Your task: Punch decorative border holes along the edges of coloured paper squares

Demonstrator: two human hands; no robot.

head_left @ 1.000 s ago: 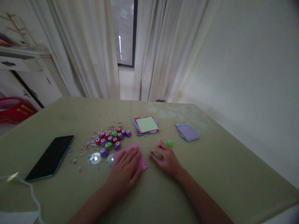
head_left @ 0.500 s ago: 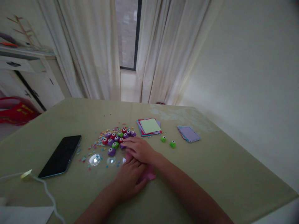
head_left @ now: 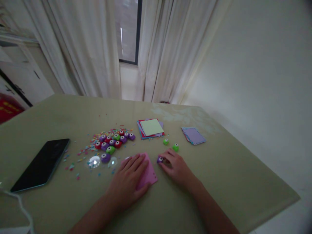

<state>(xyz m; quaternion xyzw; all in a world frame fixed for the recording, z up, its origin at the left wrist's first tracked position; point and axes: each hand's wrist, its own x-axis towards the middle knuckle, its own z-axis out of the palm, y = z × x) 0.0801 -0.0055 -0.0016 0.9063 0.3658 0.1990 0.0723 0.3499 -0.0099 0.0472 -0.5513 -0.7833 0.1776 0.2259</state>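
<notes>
My left hand (head_left: 130,178) lies flat, fingers stretched, on a pink sheet (head_left: 148,175). Small holes show near the sheet's right edge. Just right of that sheet, my right hand (head_left: 179,165) pinches a small purple one-eyed figure (head_left: 160,159) between thumb and fingers, close to the table. Behind the right hand sit two green one-eyed figures (head_left: 166,141). A cluster of similar red, purple and green figures (head_left: 112,142) stands to the left, beyond my left hand.
Colourful bits of confetti (head_left: 84,151) lie around the cluster, with clear round domes (head_left: 94,161) nearby. A dark tablet (head_left: 42,164) and a white cable (head_left: 24,211) are at left. Stacked coloured square sheets (head_left: 152,127) and purple cards (head_left: 194,136) lie farther back.
My right hand has come off the left hand and moved right, now with a purple figure in its fingers. More of the pink sheet shows. The camera view has shifted.
</notes>
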